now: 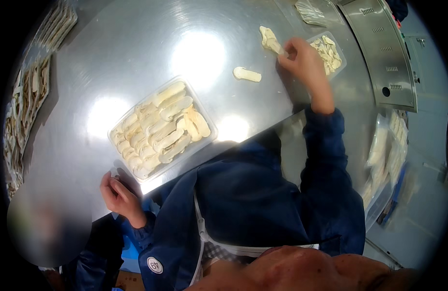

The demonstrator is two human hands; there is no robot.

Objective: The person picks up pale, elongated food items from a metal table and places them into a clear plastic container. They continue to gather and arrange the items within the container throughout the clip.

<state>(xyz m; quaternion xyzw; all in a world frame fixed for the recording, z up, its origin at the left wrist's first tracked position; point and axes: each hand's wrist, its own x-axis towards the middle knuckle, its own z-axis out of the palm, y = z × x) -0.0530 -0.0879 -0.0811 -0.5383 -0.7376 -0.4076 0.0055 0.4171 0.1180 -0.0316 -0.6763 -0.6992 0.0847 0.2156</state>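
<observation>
My right hand [304,65] pinches the near end of a pale slice cluster [269,39], which looks like dried mushroom, over the steel table. A single pale slice [247,74] lies to the left of that hand. In front of my body sits a clear plastic tray [213,134], filled with overlapping rows of similar slices [151,127]. Beside the tray's near left corner, my left hand [118,196] rests at the table edge, its fingers curled and nothing visible in them. Just beyond my right hand stands a small clear container [342,65] of broken pale pieces [327,52].
Stacked trays of slices [31,105] line the table's left side. A clear plastic container [311,12] stands at the far right, by a vented steel panel [384,54]. Bagged pale goods [387,142] lie lower right. Another person [93,251], partly blurred, is at lower left.
</observation>
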